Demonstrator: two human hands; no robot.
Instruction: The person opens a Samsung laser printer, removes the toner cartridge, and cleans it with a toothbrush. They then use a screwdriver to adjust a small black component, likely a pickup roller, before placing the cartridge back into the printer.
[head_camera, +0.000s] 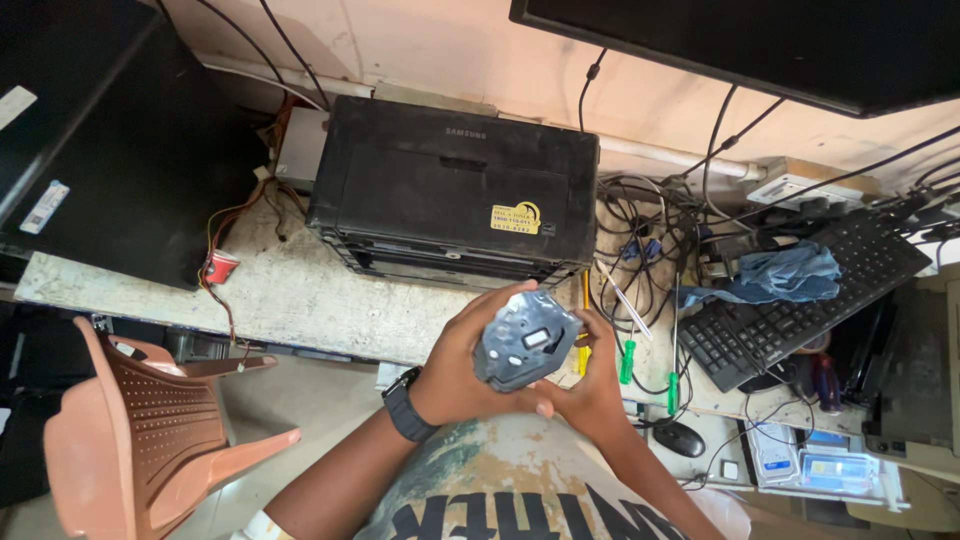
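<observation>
Both hands clamped on the grey cartridge (525, 350) — left hand (462, 372) wraps it, right hand (588, 385) cups underneath — a slip likely drops it onto the floor or spills toner on my shirt.

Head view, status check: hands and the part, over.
Both hands, left and right, grip grey cartridge. Held above desk edge, before black printer. Nothing blocking.

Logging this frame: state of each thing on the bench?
Grey cartridge: held end-on, off the bench.
Left hand: gripping cartridge.
Right hand: supporting cartridge from below.
Black printer: closed, on bench.
Keyboard: blue cloth lying on it.
Green screwdrivers: lying on bench.
Plastic chair: unoccupied.
</observation>
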